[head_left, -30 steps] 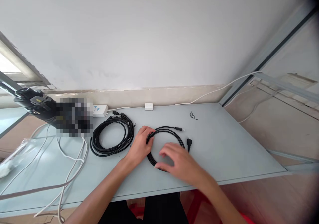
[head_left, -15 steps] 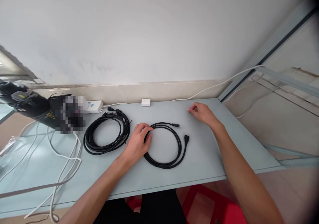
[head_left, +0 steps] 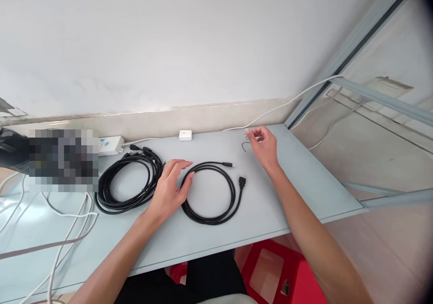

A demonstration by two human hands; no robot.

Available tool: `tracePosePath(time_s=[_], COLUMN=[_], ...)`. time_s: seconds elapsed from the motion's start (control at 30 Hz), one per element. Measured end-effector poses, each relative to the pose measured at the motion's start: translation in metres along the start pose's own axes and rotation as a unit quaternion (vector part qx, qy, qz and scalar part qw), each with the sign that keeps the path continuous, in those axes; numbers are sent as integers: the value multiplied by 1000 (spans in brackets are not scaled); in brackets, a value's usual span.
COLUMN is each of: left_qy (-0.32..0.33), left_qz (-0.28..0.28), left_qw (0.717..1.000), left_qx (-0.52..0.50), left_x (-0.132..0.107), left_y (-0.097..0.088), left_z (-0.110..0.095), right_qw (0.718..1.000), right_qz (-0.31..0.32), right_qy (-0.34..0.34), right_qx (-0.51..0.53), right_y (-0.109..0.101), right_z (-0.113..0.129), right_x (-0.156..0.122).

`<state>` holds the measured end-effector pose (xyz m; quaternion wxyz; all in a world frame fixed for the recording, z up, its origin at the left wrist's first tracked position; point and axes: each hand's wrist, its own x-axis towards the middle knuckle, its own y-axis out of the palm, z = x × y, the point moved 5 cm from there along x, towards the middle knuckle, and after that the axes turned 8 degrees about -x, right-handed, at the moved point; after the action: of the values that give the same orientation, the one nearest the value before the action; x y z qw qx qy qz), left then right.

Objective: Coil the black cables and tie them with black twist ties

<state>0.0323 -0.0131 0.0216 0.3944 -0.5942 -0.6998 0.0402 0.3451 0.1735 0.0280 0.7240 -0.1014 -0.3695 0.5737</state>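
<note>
A black cable (head_left: 232,195) lies coiled in a loose ring on the table, both its plug ends at the right side. At the ring's left edge is my left hand (head_left: 170,187), thumb and fingers apart, next to the cable without gripping it. My right hand (head_left: 264,147) is above the table's back right part, thumb and finger pinched on a thin, crinkled black twist tie (head_left: 244,147). Left of my left hand sits a thicker bundle of black cables (head_left: 104,191), several plugs at its top.
A small white box (head_left: 185,135) and a white power strip (head_left: 111,145) are by the wall. White cords (head_left: 72,225) and a partly blurred black object (head_left: 13,150) occupy the left side. A metal frame (head_left: 382,101) rises at the right; a red stool (head_left: 270,272) is below the table (head_left: 209,250).
The view has shifted a little to the right. My left hand's fingers have loosened from the cable ring. In my right hand the twist tie now shows.
</note>
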Motion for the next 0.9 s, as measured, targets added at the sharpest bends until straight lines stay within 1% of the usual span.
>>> tracePosePath(time_s=[0.03,0.1,0.17,0.23,0.3,0.33,0.4,0.5,0.6,0.77,0.9], left_qy=[-17,-42,-47,-40,-29,-23,-11,-1,-6,-43,-66], left_qz=[16,56,110,155,173,172,164,151,144,130,118], left_qw=[1000,997,992,984,980,980,981,982,983,989,990], left_qx=[4,24,52,77,93,99,106,114,113,51,36], left_x=[4,12,20,26,28,28,26,19,16,13,12], left_y=[3,10,21,31,36,37,35,30,26,26,26], left_z=[5,14,21,26,28,28,28,26,24,21,20], right_qw=[1000,995,984,967,949,944,944,943,937,934,918], right_qz=[8,49,102,163,215,227,226,225,226,227,264], right_qy=[3,-4,-31,-38,-21,-11,-3,0,18,51,61], right_qx=[27,88,145,194,230,238,239,244,265,271,288], right_y=[3,16,35,58,80,88,97,97,88,76,76], right_z=[10,33,58,78,88,89,87,79,77,88,96], right_x=[-1,-3,-6,-12,-20,-24,-32,-43,-48,-52,-60])
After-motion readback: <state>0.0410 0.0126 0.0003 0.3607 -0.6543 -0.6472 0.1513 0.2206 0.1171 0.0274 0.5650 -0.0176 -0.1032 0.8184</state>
